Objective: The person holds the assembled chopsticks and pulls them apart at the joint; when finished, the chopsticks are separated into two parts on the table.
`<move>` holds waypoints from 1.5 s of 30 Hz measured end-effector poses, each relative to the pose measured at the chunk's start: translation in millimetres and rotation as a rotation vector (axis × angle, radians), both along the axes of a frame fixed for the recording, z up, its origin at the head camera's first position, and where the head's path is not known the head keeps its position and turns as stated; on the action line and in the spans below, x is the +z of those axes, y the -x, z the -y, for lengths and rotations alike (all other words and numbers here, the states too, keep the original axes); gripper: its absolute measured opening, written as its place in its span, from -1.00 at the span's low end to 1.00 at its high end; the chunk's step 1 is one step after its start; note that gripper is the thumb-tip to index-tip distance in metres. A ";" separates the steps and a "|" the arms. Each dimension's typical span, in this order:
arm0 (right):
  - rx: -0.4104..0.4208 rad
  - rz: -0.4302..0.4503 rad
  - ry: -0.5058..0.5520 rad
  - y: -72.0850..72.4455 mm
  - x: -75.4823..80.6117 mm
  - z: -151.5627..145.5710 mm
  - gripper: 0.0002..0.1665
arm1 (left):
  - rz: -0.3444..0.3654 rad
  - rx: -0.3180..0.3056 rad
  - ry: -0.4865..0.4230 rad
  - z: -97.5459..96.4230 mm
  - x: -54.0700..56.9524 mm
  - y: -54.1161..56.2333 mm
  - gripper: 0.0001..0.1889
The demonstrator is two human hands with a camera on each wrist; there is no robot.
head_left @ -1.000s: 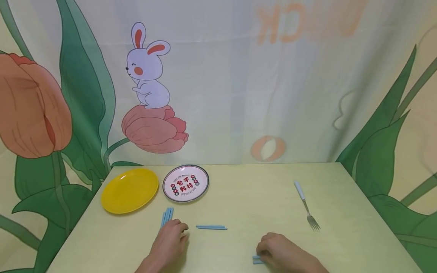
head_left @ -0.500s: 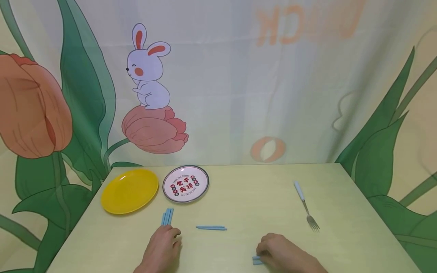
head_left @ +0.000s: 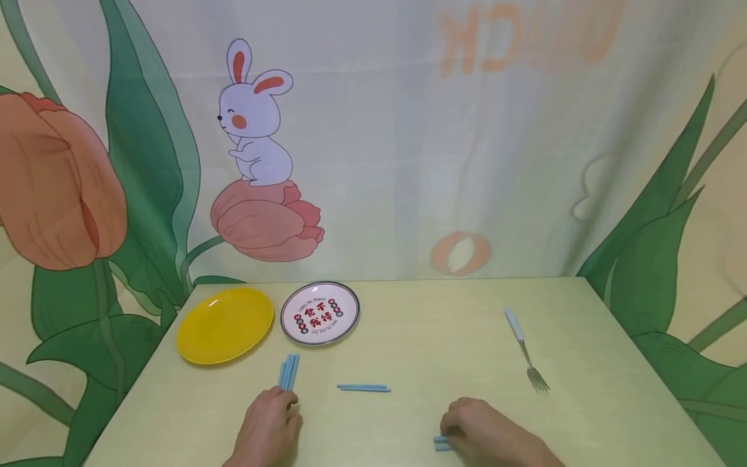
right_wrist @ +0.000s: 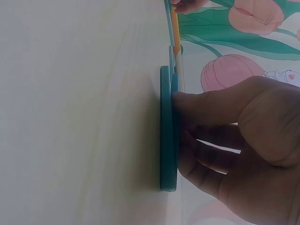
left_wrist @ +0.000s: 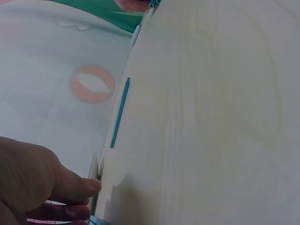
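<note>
A bundle of short blue chopsticks (head_left: 288, 371) lies on the table at the left. At its near end is my left hand (head_left: 266, 425), fingers loosely bent; part of the bundle is hidden by them. In the left wrist view the thumb and fingers (left_wrist: 70, 186) lie beside a blue end, with no stick visible between them. Farther right, my right hand (head_left: 487, 428) pinches a pair of blue chopsticks (right_wrist: 168, 136) lying side by side on the table, thumb against one of them. Between the hands rests another blue pair (head_left: 364, 388), set crosswise.
A yellow plate (head_left: 224, 326) and a white plate with red lettering (head_left: 320, 313) stand at the back left. To the right lies a fork (head_left: 527, 351) with a pale handle. Behind the table (head_left: 426, 331) hangs a printed curtain (head_left: 373, 143).
My left hand has drawn back toward the near left, uncovering more of the bundle, which stays put. The right hand keeps its place on its pair.
</note>
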State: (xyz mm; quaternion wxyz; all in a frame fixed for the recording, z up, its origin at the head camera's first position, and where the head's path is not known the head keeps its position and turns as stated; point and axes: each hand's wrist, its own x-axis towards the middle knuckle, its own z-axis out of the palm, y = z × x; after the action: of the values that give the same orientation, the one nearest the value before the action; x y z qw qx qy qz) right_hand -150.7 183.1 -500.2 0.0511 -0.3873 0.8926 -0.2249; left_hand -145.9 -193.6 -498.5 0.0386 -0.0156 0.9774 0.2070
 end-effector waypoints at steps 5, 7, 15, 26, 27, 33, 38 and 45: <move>-0.021 0.060 -0.011 -0.2 1.6 2.5 -0.83 | 0.048 0.031 0.009 1.4 -0.5 0.6 -0.79; -0.024 0.076 -0.015 -0.4 1.7 3.2 -0.84 | 0.049 0.030 0.016 2.7 -1.4 0.3 -0.79; -0.027 0.064 -0.039 -0.2 0.0 3.2 -0.83 | 0.075 0.053 0.047 4.2 -4.5 -0.3 -0.77; -0.021 0.125 -0.023 1.9 1.8 1.2 -0.78 | 0.034 0.067 0.071 5.9 -4.9 -2.1 -0.75; -0.021 0.129 -0.023 1.9 2.3 1.3 -0.79 | 0.032 0.067 0.071 6.0 -4.9 -2.1 -0.75; -0.028 0.147 -0.037 2.0 4.3 2.1 -0.80 | 0.032 0.060 0.068 6.3 -4.6 -1.8 -0.78; -0.031 0.157 -0.051 2.2 4.8 2.2 -0.82 | 0.048 0.059 0.071 5.6 -2.9 -0.9 -0.81; -0.021 0.125 -0.045 1.3 5.4 1.3 -0.80 | 0.039 0.050 0.066 7.4 -2.5 0.5 -0.84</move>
State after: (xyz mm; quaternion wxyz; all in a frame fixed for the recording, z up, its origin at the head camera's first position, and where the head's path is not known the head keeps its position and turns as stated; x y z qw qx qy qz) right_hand -152.0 181.8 -494.9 0.1134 -0.3618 0.8966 -0.2290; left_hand -146.4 -201.0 -501.0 0.0518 -0.0451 0.9821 0.1753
